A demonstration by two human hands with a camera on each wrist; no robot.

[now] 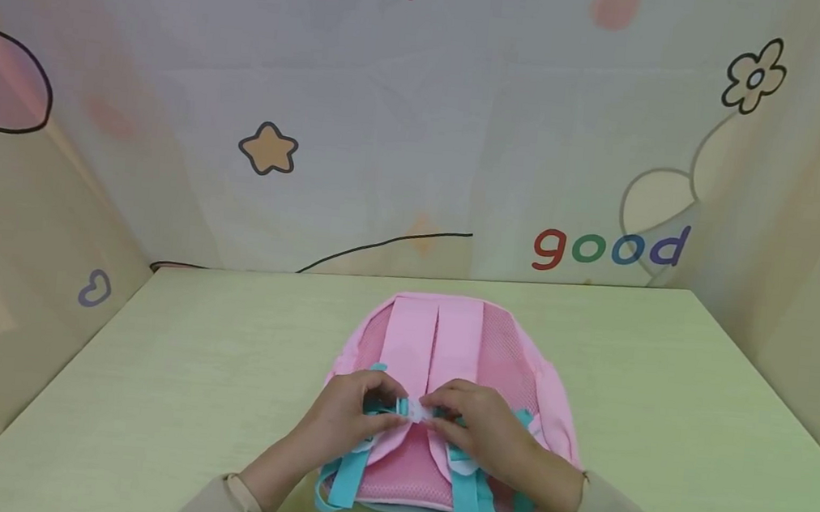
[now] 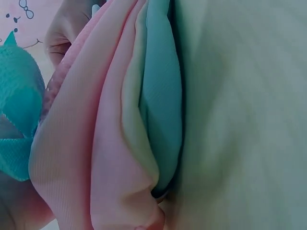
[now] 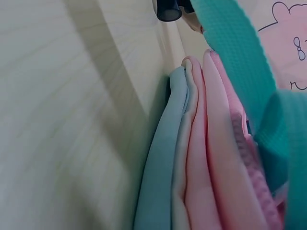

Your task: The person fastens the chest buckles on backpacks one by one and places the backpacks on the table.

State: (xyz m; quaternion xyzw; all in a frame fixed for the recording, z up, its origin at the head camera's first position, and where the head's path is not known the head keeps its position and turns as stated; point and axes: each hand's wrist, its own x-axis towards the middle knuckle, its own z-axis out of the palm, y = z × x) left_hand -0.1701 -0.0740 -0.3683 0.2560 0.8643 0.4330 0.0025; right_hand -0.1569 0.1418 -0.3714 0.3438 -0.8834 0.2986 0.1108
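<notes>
A pink backpack [image 1: 511,354] lies on the table with its two padded shoulder straps [image 1: 412,337] facing up. Between the straps sits a small white buckle [image 1: 416,410] on a teal chest strap. From the left, my left hand [image 1: 349,407] pinches the buckle's left part between thumb and fingers. The thumb and fingers of my right hand [image 1: 486,427] pinch its other end, and the two hands' fingertips nearly meet. Fingertips partly cover the buckle. In the left wrist view, the bag's layered pink and teal side [image 2: 120,143] shows close up.
Teal webbing [image 1: 467,509] hangs from the lower ends of the shoulder straps toward the table's front. The pale table [image 1: 188,367] extends on both sides of the bag. Behind it stands a printed cloth backdrop [image 1: 392,124]. A teal strap [image 3: 240,57] crosses the right wrist view.
</notes>
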